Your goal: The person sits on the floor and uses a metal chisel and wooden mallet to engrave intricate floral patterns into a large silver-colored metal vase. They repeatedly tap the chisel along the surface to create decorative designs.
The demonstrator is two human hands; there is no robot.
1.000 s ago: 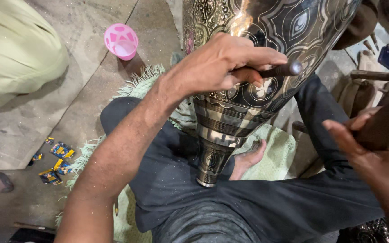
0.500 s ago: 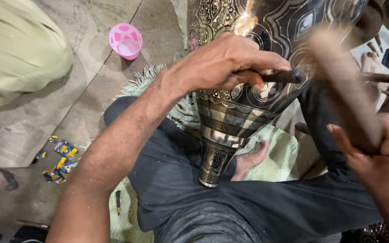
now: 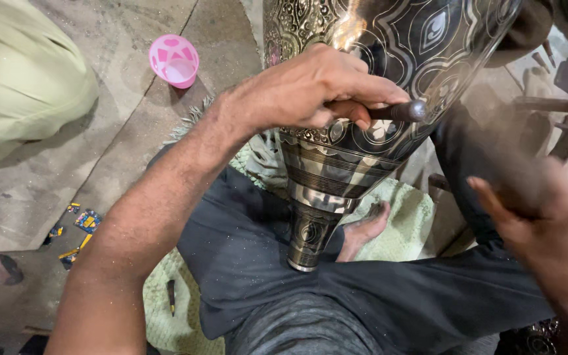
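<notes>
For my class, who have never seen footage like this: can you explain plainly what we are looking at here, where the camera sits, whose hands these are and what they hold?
The camera is worn on a person's head and looks down at their own lap. They sit cross-legged on a pale green mat on a concrete floor. Their left hand grips a thin dark metal punch, pressed against a large engraved metal vase that rests between their legs. Their right hand holds a wooden handle, blurred by motion. On the floor lie a pink cup and some small colourful wrappers. The pale green cloth at the upper left belongs to another person.

vase [image 3: 363, 98]: dark, silver engraved motifs | cup [image 3: 174, 60]: pink | mat [image 3: 396, 217]: pale green
</notes>
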